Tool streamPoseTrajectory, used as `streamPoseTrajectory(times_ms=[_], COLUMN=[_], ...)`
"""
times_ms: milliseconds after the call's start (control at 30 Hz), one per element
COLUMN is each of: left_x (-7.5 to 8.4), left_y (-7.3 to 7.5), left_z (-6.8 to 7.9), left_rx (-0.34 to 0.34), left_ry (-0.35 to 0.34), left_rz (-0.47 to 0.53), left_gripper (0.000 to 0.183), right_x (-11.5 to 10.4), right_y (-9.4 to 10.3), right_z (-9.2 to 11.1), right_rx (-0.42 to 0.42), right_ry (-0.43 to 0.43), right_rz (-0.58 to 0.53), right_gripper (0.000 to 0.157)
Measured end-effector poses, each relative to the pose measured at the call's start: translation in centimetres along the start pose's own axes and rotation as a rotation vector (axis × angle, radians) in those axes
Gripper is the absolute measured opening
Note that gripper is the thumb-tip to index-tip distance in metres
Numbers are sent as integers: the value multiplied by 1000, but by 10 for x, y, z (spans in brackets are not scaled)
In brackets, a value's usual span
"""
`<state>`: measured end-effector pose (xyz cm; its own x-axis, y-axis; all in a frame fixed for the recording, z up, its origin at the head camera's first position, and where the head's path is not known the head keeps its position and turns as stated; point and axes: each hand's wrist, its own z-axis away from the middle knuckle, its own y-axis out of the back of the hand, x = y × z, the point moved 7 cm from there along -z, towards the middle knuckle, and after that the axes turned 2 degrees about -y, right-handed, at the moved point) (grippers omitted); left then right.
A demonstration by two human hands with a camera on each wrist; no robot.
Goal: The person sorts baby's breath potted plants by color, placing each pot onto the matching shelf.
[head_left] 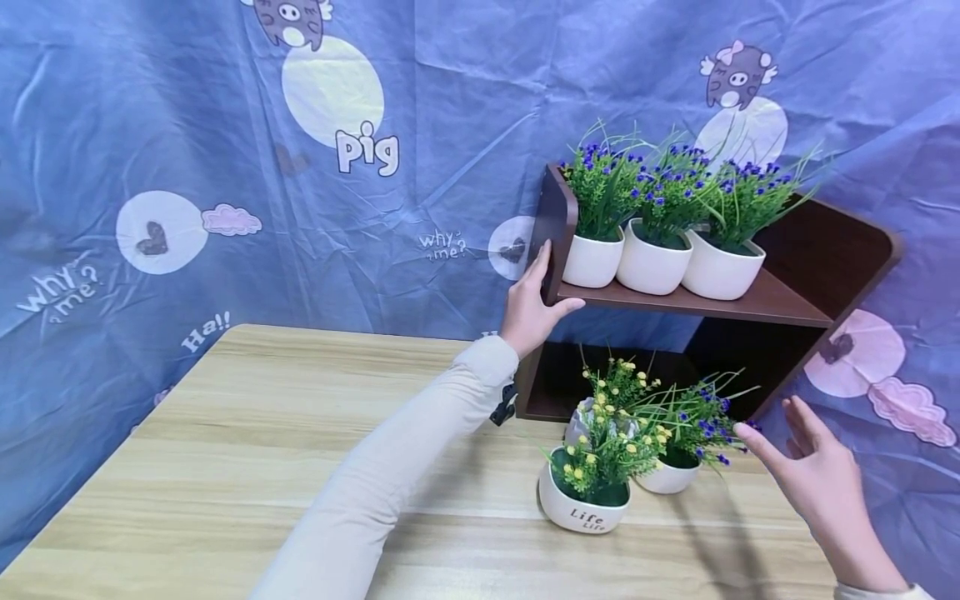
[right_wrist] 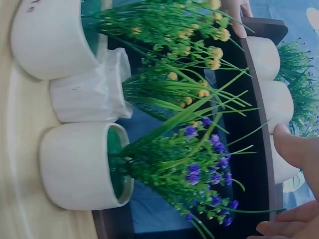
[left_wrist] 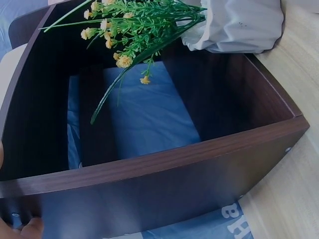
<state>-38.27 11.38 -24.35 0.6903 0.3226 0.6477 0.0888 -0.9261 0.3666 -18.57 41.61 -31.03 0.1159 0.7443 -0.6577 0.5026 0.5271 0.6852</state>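
Note:
My left hand (head_left: 531,312) grips the left side panel of a dark brown two-tier shelf (head_left: 772,292), with the thumb at the front edge and the fingers along the outer face. Held in the air to the right, my right hand (head_left: 821,475) is open, its fingers spread near a potted plant with purple flowers (head_left: 671,477). Beside that plant stand a white "Life" pot with yellow flowers (head_left: 577,504) and a crinkled pale pot (right_wrist: 89,92), also with yellow flowers. On the upper tier, three white pots (head_left: 652,258) of purple-flowered plants form a row.
The shelf stands at the back right of a light wood table (head_left: 247,450). A blue printed cloth (head_left: 450,100) hangs behind them. The three lower pots stand close together in front of the shelf's lower opening.

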Motion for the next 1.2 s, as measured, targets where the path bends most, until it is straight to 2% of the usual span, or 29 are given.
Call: streamPoseTrajectory(times_ms=[200, 533, 733, 933, 1200], left_x=[-1, -1, -1, -1, -3], left_y=[0, 0, -1, -1, 0], left_z=[0, -1, -1, -1, -1], left_rx=[-3, -8, -4, -11, -3], left_ry=[8, 4, -7, -2, 1], left_rz=[-19, -14, -15, -25, -20], left_gripper=[90, 90, 92, 91, 92], right_x=[17, 46, 67, 66, 54], right_y=[-12, -36, -59, -80, -99], right_z=[15, 32, 37, 46, 52], right_rx=[-25, -119, -128, -190, -273], right_ry=[-58, -162, -190, -161, -108], right_rz=[1, 45, -42, -100, 23], right_gripper=[82, 91, 89, 87, 92])
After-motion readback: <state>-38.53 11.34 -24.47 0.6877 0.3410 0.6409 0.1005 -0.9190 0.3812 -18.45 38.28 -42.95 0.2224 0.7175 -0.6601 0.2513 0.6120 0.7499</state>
